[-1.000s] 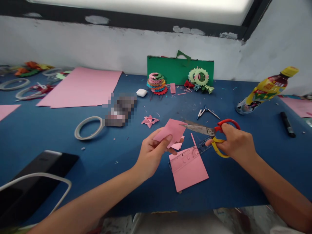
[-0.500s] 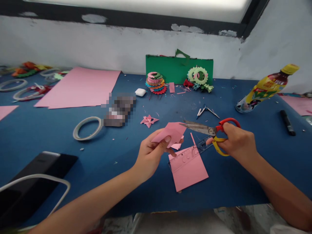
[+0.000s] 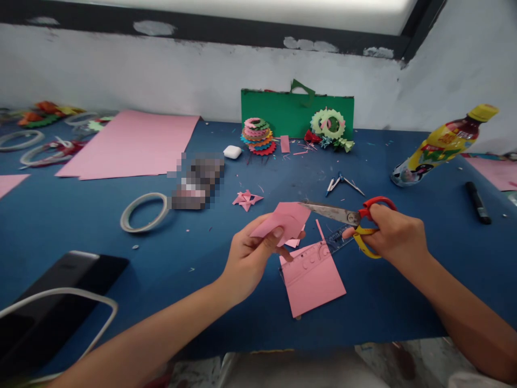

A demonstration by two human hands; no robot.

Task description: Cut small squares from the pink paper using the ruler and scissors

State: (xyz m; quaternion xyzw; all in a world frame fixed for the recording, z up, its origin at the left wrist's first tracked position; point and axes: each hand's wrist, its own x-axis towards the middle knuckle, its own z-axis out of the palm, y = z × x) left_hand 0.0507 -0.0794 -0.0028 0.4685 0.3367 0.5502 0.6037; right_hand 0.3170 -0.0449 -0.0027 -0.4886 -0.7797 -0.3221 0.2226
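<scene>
Pink paper point(image 3: 291, 216), folded, sits in the left hand point(image 3: 251, 253), pinched by thumb and fingers above the blue table point(image 3: 383, 307). The right hand's point(image 3: 398, 231) fingers grasp the scissors point(image 3: 342, 215), whose blades have drawn together at the paper's right corner; a snip seems under way. Below, a clear ruler point(image 3: 340, 237) crosses a pink square point(image 3: 317, 288).

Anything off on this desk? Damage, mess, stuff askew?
A ragged green flap sticks up from the top edge of the green board, and paper scraps litter the blue tabletop in front. The bottle looks tilted, perhaps only lens distortion. No spill visible.
</scene>
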